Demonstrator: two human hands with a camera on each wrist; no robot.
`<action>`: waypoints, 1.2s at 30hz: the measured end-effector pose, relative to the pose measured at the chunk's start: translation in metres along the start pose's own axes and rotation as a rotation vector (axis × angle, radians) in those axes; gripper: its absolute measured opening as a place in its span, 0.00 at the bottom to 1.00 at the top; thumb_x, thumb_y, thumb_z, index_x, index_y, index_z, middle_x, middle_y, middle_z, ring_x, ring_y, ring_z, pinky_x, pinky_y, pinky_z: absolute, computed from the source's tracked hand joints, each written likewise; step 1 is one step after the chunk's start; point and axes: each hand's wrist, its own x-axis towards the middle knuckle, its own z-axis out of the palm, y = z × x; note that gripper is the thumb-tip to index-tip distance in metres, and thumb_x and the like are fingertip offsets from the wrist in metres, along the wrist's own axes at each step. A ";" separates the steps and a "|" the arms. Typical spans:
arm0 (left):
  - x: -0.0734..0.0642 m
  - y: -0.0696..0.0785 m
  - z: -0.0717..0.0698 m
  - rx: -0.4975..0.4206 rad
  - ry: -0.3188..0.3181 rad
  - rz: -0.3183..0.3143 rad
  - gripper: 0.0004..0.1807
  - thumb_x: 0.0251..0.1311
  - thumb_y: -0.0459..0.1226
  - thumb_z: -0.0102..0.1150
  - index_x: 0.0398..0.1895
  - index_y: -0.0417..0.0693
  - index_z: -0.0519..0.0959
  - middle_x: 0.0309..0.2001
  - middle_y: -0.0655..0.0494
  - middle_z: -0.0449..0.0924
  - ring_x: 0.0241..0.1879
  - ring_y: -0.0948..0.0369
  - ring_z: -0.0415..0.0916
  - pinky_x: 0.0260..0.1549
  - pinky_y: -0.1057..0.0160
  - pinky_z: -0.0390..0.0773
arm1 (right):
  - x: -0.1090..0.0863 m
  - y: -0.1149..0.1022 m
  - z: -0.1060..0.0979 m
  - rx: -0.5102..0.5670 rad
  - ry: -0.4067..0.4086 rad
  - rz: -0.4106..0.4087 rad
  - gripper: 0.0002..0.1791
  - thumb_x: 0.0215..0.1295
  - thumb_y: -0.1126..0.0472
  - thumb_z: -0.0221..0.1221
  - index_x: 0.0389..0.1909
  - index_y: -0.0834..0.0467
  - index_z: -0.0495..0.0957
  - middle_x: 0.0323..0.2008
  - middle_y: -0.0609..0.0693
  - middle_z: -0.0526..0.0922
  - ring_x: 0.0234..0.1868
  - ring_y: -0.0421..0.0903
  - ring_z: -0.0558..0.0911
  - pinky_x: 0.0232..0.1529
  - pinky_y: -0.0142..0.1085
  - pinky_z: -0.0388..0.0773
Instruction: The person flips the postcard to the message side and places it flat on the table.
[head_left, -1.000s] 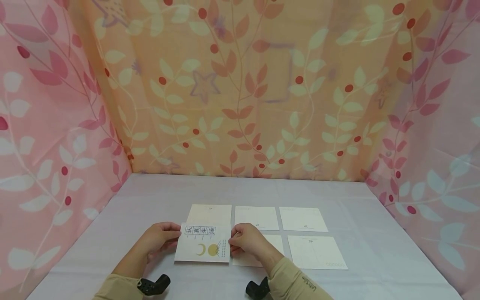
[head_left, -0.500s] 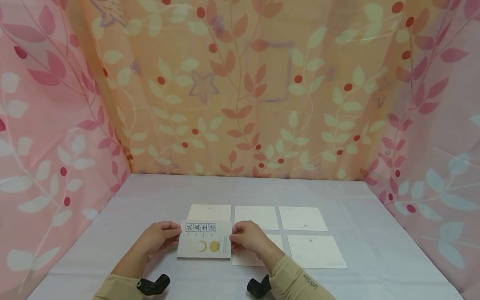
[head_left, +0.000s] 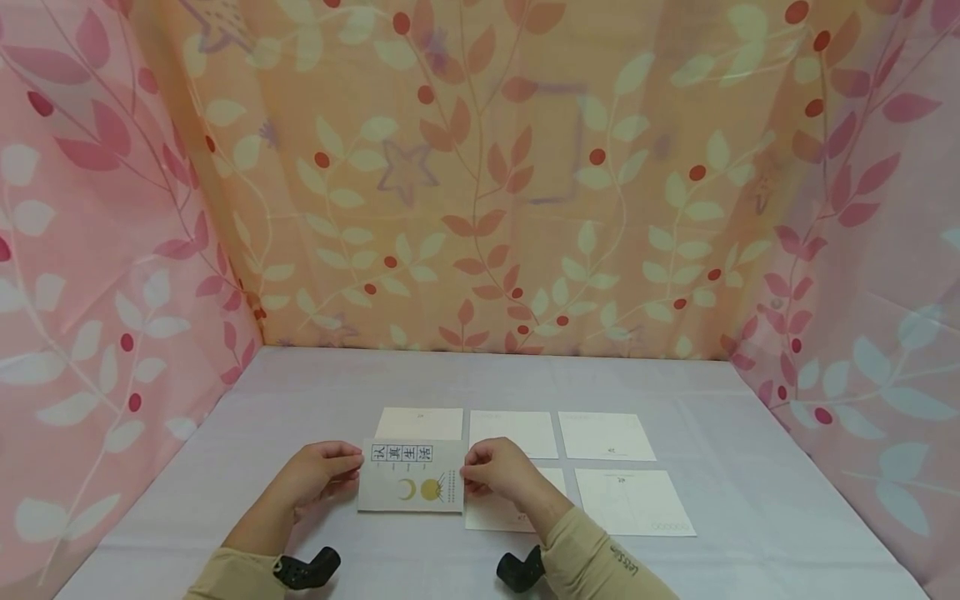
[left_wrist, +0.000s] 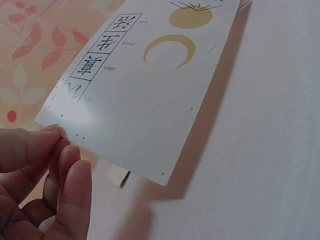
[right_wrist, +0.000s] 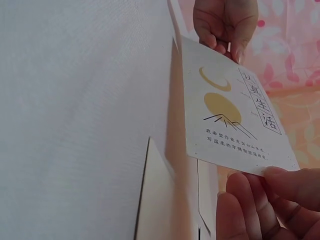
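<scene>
A white postcard (head_left: 412, 487) printed with Chinese characters, a gold crescent and a gold disc is held between both hands, picture side up. My left hand (head_left: 321, 475) pinches its left edge, thumb on top, as the left wrist view shows at the card's (left_wrist: 150, 100) corner. My right hand (head_left: 501, 475) pinches the opposite edge; in the right wrist view the thumb lies over the card (right_wrist: 225, 115) and the fingers sit beneath. A shadow falls under the raised card. Its far edge overlaps a blank-looking card (head_left: 418, 423) behind it in the head view.
Plain-side-up cards lie in two rows: one back middle (head_left: 512, 435), one back right (head_left: 606, 436), one front right (head_left: 633, 502), and a front middle card (head_left: 498, 515) partly under my right hand. White cloth (head_left: 300, 383) covers the table; patterned curtains (head_left: 480, 208) surround it.
The held postcard has shifted slightly away from me and a little right, and its near edge has come up in the head view. Both hands keep their pinch; the cards on the table stay put.
</scene>
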 end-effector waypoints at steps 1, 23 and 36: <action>0.000 0.000 0.000 -0.003 -0.001 0.001 0.09 0.56 0.33 0.59 0.38 0.35 0.78 0.29 0.53 0.78 0.29 0.61 0.76 0.30 0.63 0.78 | 0.000 0.000 0.000 0.000 0.001 0.001 0.05 0.55 0.65 0.62 0.24 0.62 0.77 0.25 0.51 0.80 0.23 0.45 0.79 0.26 0.37 0.80; -0.002 0.004 -0.002 -0.051 -0.048 0.003 0.11 0.59 0.35 0.57 0.40 0.35 0.78 0.31 0.49 0.80 0.31 0.57 0.79 0.33 0.61 0.80 | -0.002 -0.005 -0.011 0.005 0.016 0.011 0.03 0.54 0.65 0.63 0.26 0.61 0.80 0.24 0.50 0.80 0.24 0.43 0.79 0.29 0.36 0.80; -0.007 0.012 -0.006 -0.128 -0.100 -0.017 0.18 0.60 0.41 0.55 0.42 0.33 0.76 0.30 0.50 0.81 0.31 0.58 0.81 0.33 0.62 0.80 | -0.005 -0.006 -0.013 0.018 0.006 0.014 0.04 0.53 0.65 0.64 0.27 0.63 0.81 0.23 0.50 0.80 0.23 0.43 0.78 0.28 0.36 0.80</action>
